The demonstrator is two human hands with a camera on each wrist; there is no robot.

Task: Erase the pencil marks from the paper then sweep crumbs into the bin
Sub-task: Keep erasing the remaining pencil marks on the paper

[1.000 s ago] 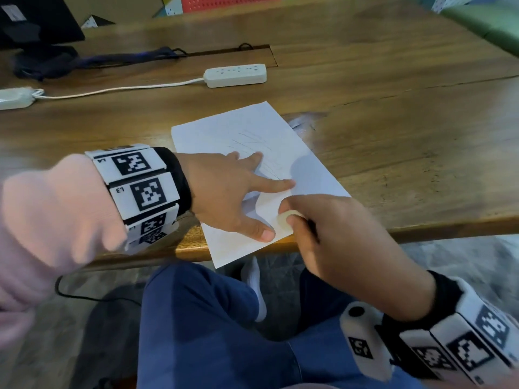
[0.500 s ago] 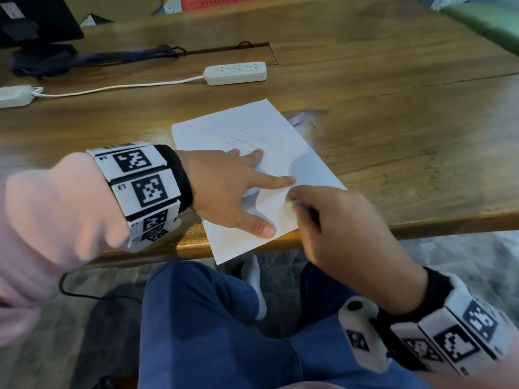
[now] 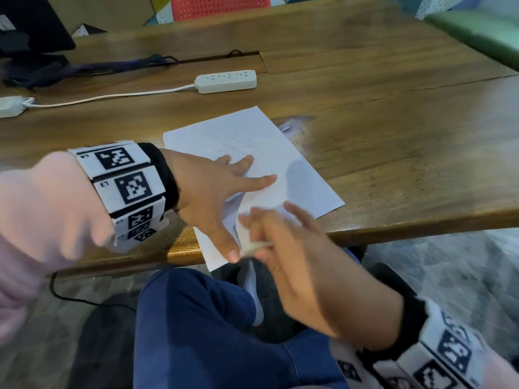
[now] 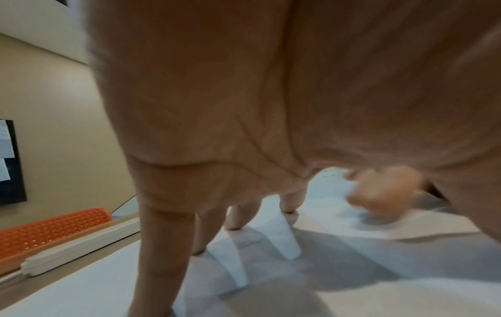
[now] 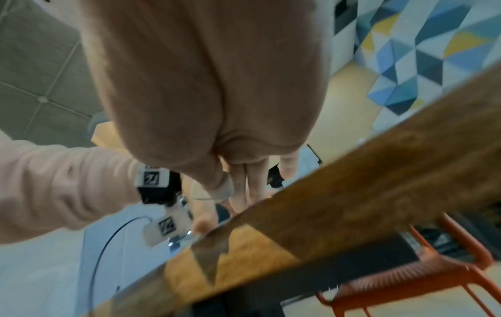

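A white sheet of paper (image 3: 252,141) lies on the wooden table (image 3: 393,136), its near corner hanging over the front edge. Faint pencil marks (image 3: 238,147) show near its middle. My left hand (image 3: 219,192) presses the sheet flat with spread, straight fingers (image 4: 238,216). My right hand (image 3: 280,242) is blurred at the sheet's near edge, just right of my left thumb. It pinches a small whitish eraser (image 3: 254,246) between thumb and fingers, while its other fingers reach out over the paper. No bin is in view.
A white power strip (image 3: 226,81) with its cable lies behind the paper. A dark monitor (image 3: 31,26) stands at the back left, and an orange chair (image 3: 219,5) beyond the table. My blue-trousered legs (image 3: 196,332) are under the front edge.
My right hand with the eraser has slid back toward me and slightly left, to the paper's near edge, and is blurred by motion. My left hand still holds the sheet down.
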